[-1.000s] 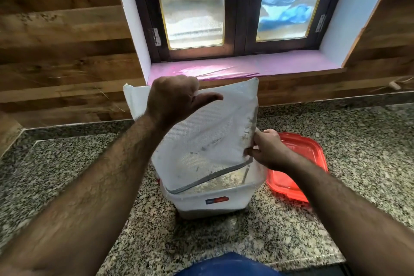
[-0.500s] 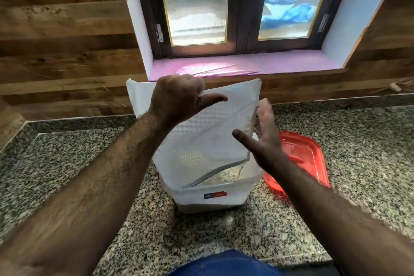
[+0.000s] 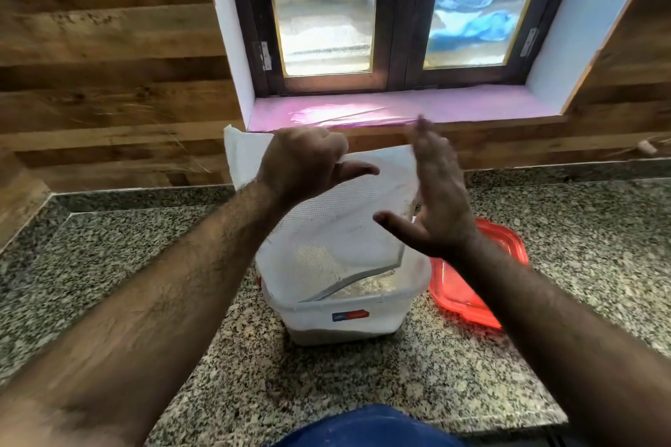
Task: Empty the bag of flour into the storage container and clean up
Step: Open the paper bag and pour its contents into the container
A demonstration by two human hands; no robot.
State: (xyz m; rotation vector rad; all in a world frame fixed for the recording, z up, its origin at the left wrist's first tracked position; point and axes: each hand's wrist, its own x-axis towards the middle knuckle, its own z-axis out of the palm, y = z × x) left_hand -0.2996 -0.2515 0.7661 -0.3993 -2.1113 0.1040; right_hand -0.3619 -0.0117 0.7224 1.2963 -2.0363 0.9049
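A white flour bag (image 3: 337, 229) hangs upside down with its open mouth inside a white plastic storage container (image 3: 348, 319) on the granite counter. My left hand (image 3: 305, 163) grips the bag's upper edge, thumb sticking out to the right. My right hand (image 3: 435, 192) is held flat and upright with straight fingers at the bag's right side, slightly blurred; whether it touches the bag cannot be told. Flour shows inside the container under the bag's mouth.
The container's red lid (image 3: 472, 287) lies on the counter just right of the container. A pink window sill (image 3: 399, 109) and a wood-panelled wall stand behind. The granite counter (image 3: 109, 283) stretches left and right. Blue cloth (image 3: 363, 428) shows at the bottom edge.
My right hand let go of the bag's lower right edge, opened flat and rose beside the bag. My left hand kept its hold on the top edge.
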